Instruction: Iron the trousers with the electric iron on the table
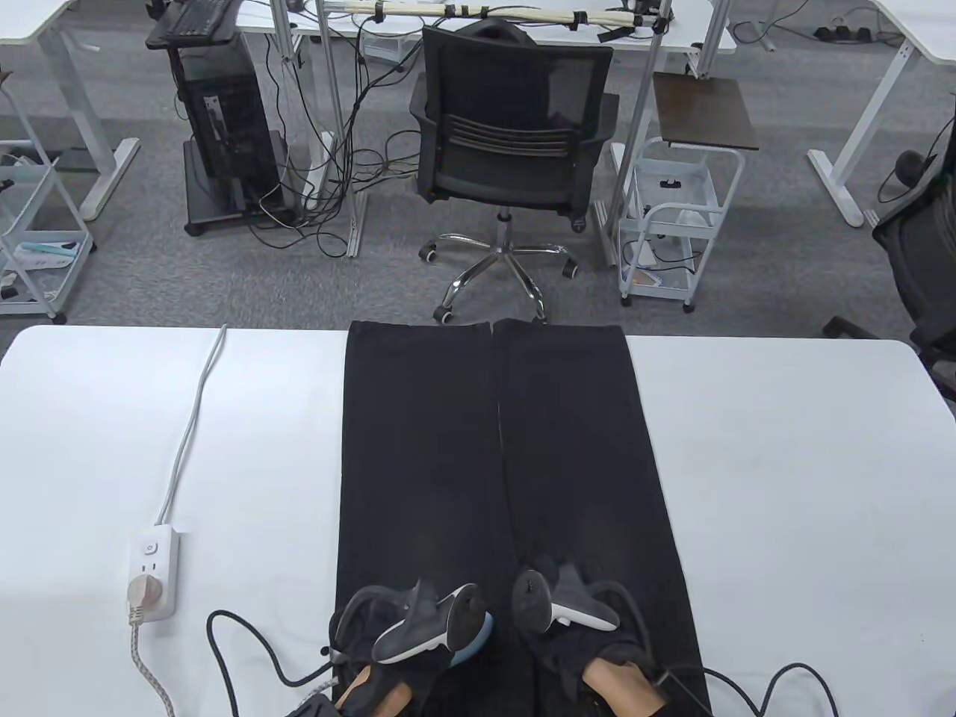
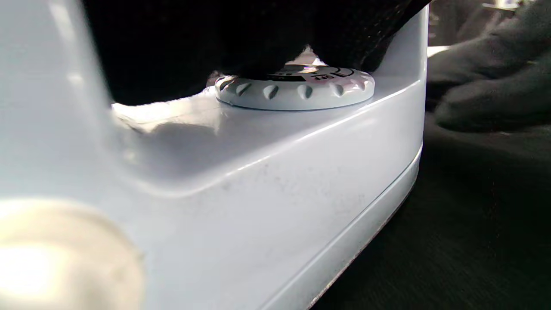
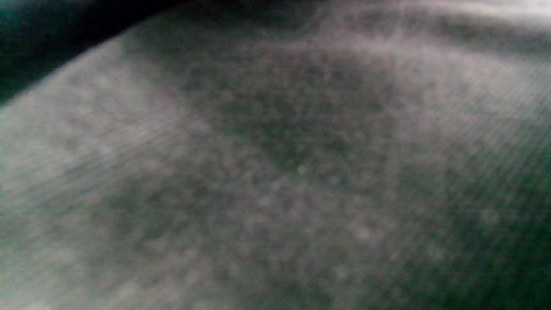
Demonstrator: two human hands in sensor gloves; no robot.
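Black trousers [image 1: 493, 448] lie flat along the white table [image 1: 784, 485], legs pointing away from me. My left hand [image 1: 437, 624] grips the handle of a white electric iron [image 1: 479, 633] that stands on the near left part of the trousers. The left wrist view shows the iron's body [image 2: 275, 172] and its temperature dial [image 2: 297, 88] under my gloved fingers. My right hand [image 1: 556, 597] rests on the trousers just right of the iron; its gloved fingers [image 2: 486, 90] lie on the cloth. The right wrist view shows only blurred dark fabric [image 3: 275, 172].
A white power strip [image 1: 153, 571] with a plug [image 1: 138, 594] in it lies at the left, its grey cord [image 1: 187, 433] running to the far edge. Black glove cables [image 1: 246, 657] loop at the near edge. An office chair [image 1: 515, 134] stands beyond the table.
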